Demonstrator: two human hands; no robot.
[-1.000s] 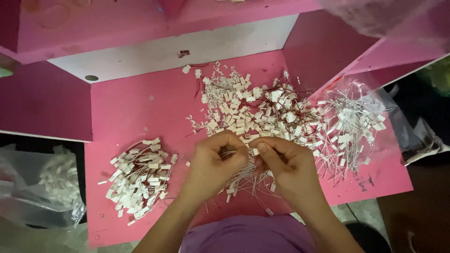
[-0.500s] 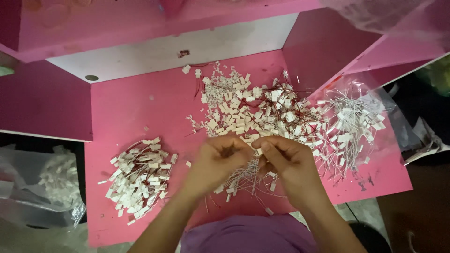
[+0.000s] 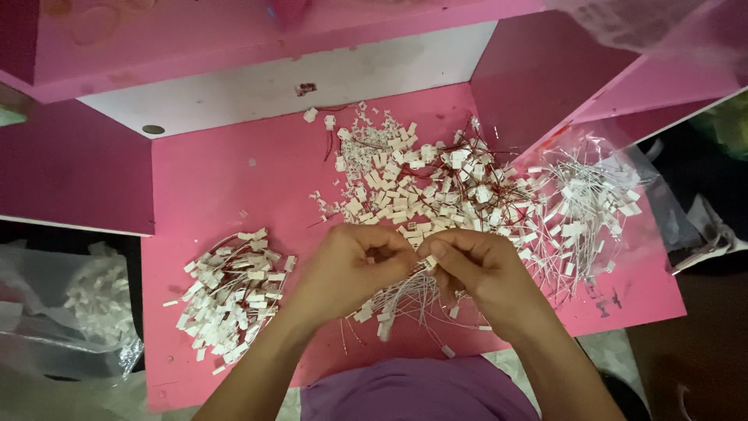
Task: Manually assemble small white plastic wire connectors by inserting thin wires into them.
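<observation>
Fingertips of the left hand [image 3: 347, 269] and right hand [image 3: 483, 269] have drawn closer together than half a second ago, both pinched shut on a bundle of thin white wires [image 3: 401, 300] near the front edge of the pink table [image 3: 195, 171]. The bundle hangs lower and looser now, so the sorting goes on, between the tidy pile of white plugs [image 3: 230, 292] at the front left and the loose heap [image 3: 421, 183] behind the hands.
</observation>
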